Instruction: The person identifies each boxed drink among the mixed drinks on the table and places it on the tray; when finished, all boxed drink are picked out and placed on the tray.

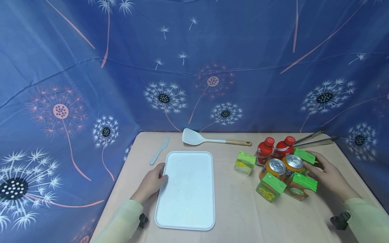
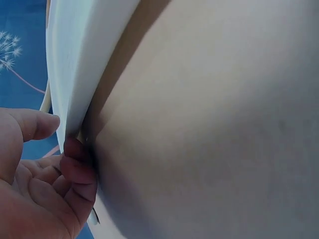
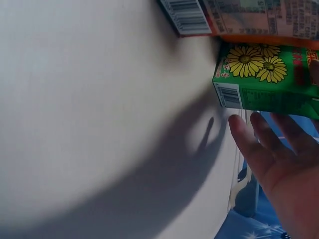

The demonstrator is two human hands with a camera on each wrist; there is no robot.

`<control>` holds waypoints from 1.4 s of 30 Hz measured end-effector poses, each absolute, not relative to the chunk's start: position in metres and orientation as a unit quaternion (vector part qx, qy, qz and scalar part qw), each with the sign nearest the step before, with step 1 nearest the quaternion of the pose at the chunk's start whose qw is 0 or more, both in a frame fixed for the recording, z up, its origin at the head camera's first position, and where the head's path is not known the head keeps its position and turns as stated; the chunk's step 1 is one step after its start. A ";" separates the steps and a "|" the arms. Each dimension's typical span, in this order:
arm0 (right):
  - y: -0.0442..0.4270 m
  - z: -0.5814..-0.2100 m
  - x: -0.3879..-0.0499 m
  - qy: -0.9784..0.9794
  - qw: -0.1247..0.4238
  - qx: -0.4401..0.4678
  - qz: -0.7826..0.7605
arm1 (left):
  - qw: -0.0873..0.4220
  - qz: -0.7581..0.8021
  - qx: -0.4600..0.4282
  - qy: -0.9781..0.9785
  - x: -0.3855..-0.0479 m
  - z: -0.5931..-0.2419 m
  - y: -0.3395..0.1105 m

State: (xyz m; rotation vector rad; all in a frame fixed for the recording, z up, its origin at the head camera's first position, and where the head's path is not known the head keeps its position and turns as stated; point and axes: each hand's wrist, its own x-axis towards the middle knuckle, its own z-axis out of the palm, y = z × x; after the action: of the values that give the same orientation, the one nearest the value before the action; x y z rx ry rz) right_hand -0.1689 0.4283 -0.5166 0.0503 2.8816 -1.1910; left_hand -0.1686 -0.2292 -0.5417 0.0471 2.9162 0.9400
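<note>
Now, nearest us, the left hand (image 1: 152, 182) has its thumb over the left rim of the white tray (image 1: 185, 190), fingers curled at the edge. Over to the tray's right, beyond an orange can (image 1: 294, 163), the right hand (image 1: 329, 173) spreads, fingers fairly straight, about a green box (image 1: 305, 156); can't tell whether it grips. Careful: a thumb brushing that can might topple it into the red bottles (image 1: 285, 147) behind.

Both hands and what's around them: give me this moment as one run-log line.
left hand: grips white tray, left edge | right hand: at rearmost green box, fingers extended | nearby: orange cans, red bottles
</note>
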 end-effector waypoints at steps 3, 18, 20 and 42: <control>0.427 -0.518 -0.170 0.912 0.015 0.021 -0.409 | 0.040 0.310 0.013 0.950 -0.168 -0.542 -0.230; 0.432 -0.525 -0.168 0.882 -0.012 0.021 -0.471 | 0.100 0.432 0.000 0.897 -0.168 -0.549 -0.242; 0.434 -0.526 -0.167 0.875 -0.020 0.022 -0.483 | 0.110 0.463 0.004 0.879 -0.169 -0.549 -0.245; 0.445 -0.527 -0.167 0.890 -0.014 0.065 -0.451 | 0.163 0.552 0.026 0.817 -0.172 -0.553 -0.257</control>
State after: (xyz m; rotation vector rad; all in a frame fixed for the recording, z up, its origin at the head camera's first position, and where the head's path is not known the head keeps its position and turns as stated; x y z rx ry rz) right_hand -0.1668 0.4445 -0.5274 0.2046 2.8206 -1.4301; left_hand -0.1718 -0.2572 -0.5529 0.0748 2.3312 1.5755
